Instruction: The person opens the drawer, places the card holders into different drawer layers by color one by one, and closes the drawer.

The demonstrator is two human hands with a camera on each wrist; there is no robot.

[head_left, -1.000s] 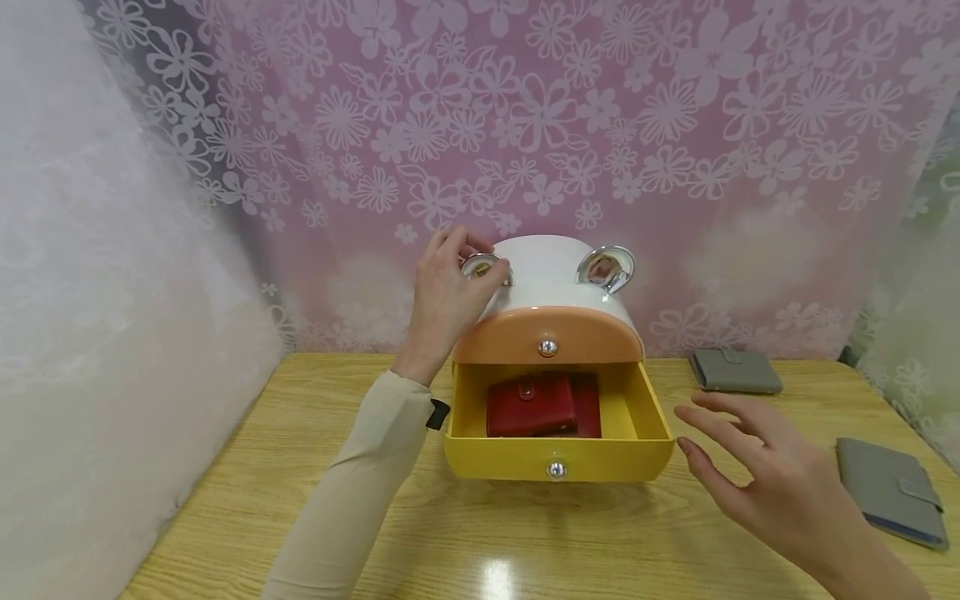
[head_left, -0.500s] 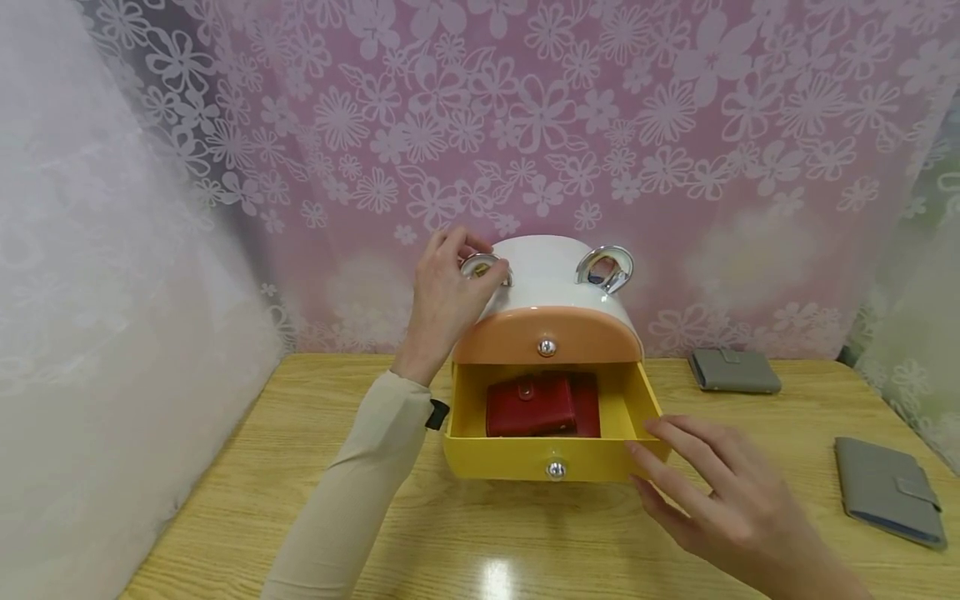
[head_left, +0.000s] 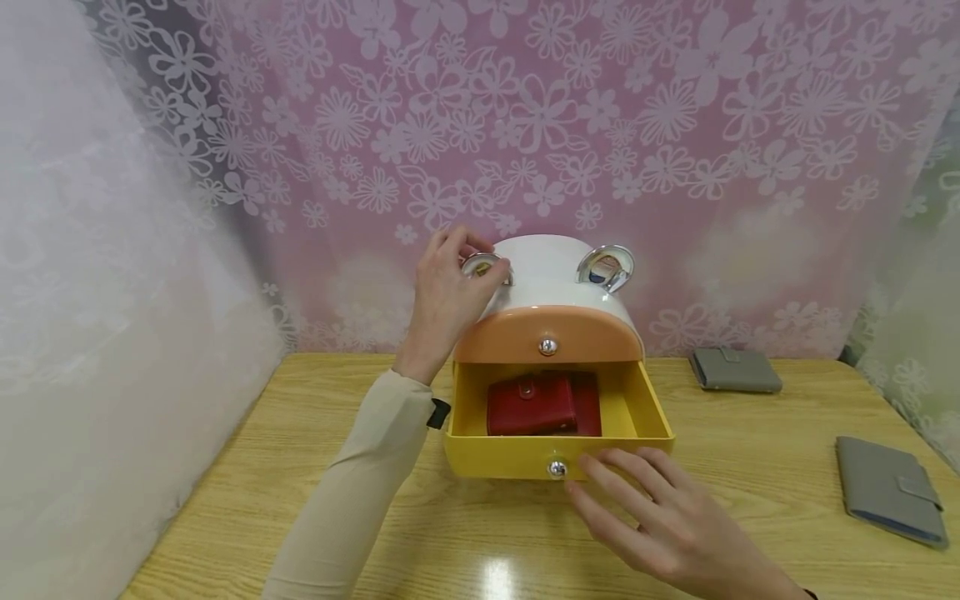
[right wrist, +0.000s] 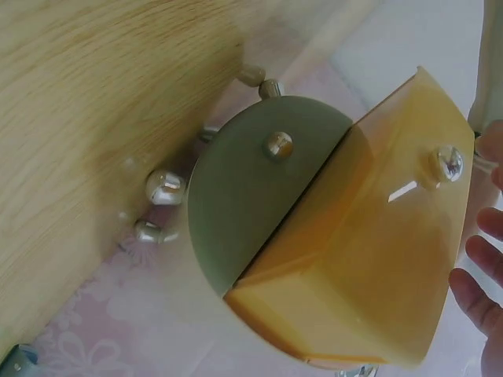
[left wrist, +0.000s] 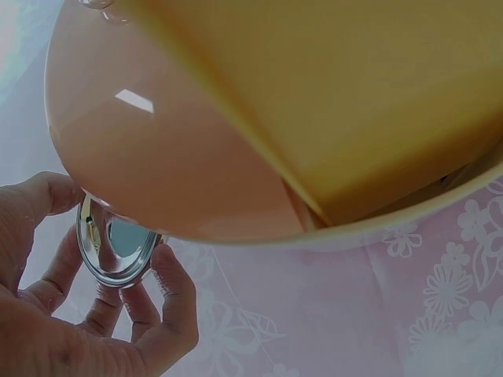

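Observation:
A white storage box (head_left: 547,267) with two silver ears stands on the table, its yellow drawer (head_left: 502,457) pulled out below an orange drawer front (head_left: 502,337). My left hand (head_left: 450,304) grips the left silver ear (left wrist: 118,247), thumb on one side and fingers round the other. Inside the yellow drawer lies a red wallet (head_left: 528,408), overlapping another flat dark red item (head_left: 588,408). My right hand (head_left: 660,521) is just before the drawer front, fingers loosely spread beside the silver knob (head_left: 557,468). In the right wrist view its fingertips (right wrist: 469,292) are near the drawer's edge.
Two grey wallets lie on the wooden table (head_left: 315,433) to the right: one wallet (head_left: 735,371) near the back edge, another wallet (head_left: 891,490) closer to me. A pink flowered curtain (head_left: 540,125) hangs behind. The right wrist view shows a grey-green lower drawer front (right wrist: 251,188).
My right hand has moved left from beside the drawer, past its right corner, to its front near the knob. My left hand has stayed on the ear, and the drawer has hardly moved.

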